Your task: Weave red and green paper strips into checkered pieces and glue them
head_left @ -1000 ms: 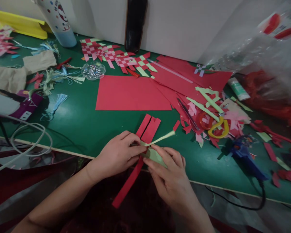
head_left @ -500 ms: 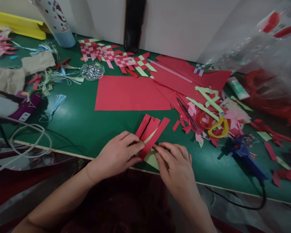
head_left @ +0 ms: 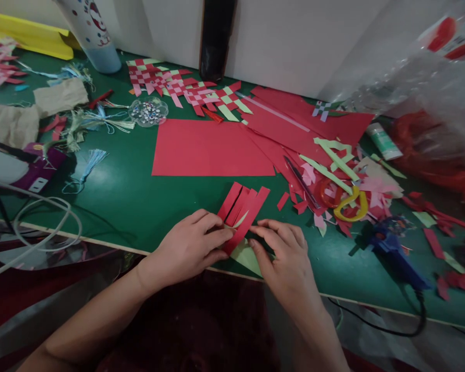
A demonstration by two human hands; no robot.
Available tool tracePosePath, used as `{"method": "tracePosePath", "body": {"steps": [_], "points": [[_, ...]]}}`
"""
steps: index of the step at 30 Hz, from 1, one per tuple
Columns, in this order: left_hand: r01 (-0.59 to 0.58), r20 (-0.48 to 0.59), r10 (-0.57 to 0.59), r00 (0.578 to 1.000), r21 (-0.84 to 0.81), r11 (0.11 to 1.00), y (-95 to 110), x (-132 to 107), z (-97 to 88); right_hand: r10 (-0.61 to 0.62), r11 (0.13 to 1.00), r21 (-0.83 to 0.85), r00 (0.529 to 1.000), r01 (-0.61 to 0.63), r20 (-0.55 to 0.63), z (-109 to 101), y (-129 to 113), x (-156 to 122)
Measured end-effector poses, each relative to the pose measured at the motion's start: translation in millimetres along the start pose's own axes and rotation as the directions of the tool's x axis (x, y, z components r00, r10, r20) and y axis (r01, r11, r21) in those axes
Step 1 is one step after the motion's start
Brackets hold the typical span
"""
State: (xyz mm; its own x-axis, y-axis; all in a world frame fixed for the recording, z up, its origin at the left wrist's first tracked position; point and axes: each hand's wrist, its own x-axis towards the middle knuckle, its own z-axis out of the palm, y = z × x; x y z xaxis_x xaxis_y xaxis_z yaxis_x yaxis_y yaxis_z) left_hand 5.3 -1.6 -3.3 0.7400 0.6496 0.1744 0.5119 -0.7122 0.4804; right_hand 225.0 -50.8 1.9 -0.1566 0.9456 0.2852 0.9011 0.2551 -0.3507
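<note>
Several red paper strips (head_left: pixel 249 219), cut side by side and joined, lie at a slant near the table's front edge. A pale green paper piece (head_left: pixel 247 257) runs under them, and a thin green sliver shows between two strips. My left hand (head_left: pixel 197 237) is closed on the lower left part of the red strips, thumb and fingers pinching them. Just right of the strips, my right hand (head_left: pixel 282 248) has its fingers curled at the green paper, thumb and forefinger close together; the exact grip is partly hidden.
A red sheet (head_left: pixel 213 150) lies ahead, with woven red-and-green paper pieces (head_left: pixel 178 85) behind it. To the right are yellow-handled scissors (head_left: pixel 351 204), a pen (head_left: pixel 301 181), paper scraps, a glue stick (head_left: pixel 384 140) and a blue glue gun (head_left: pixel 397 253). A bead dish (head_left: pixel 148 111) stands left.
My right hand has shifted slightly right, away from the red strips, and more of the green paper shows. The rightmost red strip has turned a little. My left hand stays in place.
</note>
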Motion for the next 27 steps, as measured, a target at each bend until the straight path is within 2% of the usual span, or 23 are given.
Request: {"method": "tracePosePath", "body": {"steps": [8,14,21,27], "points": [[-0.004,-0.01,0.004,1.0,0.009,1.0,-2,-1,1.3,0.025,1.0,-0.012,0.998,-0.025,0.055,-1,-4,-7],[0.012,0.0,-0.012,1.0,0.024,1.0,-1,-1,2.3,0.067,0.99,-0.125,0.998,-0.064,0.018,3,8,13],[-0.003,-0.001,0.003,1.0,0.002,1.0,0,0,1.4,0.136,0.951,-0.286,0.99,-0.118,0.043,11,8,34],[-0.012,0.007,0.012,1.0,-0.03,0.999,0,1,-0.4,0.168,0.966,-0.19,0.985,-0.173,-0.044,16,17,44]]}}
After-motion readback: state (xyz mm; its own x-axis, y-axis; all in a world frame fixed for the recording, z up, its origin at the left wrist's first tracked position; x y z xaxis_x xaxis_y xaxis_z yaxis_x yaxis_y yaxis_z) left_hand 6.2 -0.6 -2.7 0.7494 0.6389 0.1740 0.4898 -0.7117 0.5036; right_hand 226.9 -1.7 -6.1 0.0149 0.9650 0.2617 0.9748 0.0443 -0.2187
